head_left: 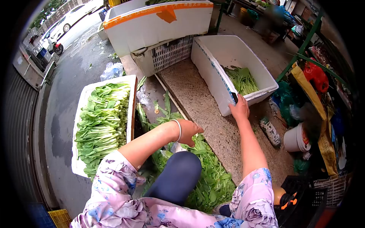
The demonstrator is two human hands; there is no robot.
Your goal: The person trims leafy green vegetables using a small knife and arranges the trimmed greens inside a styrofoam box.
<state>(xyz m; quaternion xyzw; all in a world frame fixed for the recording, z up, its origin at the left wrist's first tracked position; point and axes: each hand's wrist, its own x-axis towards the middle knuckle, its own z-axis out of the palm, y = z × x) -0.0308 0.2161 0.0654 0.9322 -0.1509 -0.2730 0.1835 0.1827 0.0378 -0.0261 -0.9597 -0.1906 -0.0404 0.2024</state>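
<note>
My right hand [239, 108] is closed on the near corner of a white foam box [213, 76], beside a small dark patch on its rim. In that box lies a bunch of leafy greens [243, 80]. My left hand [189, 132], with a bracelet at the wrist, hangs above the stone ledge's edge with its fingers loosely apart and nothing visible in them. Below it, loose green leaves [209, 178] cover the ground around my knee. To the left, a white foam tray [80, 108] holds neatly stacked leafy greens [104, 125].
A larger foam box with orange tape [159, 28] stands at the back on a white plastic crate [173, 53]. The stone ledge [197, 97] runs through the middle. On the right are a white bucket [295, 138], a bottle-like object [270, 133] and black crates [304, 197].
</note>
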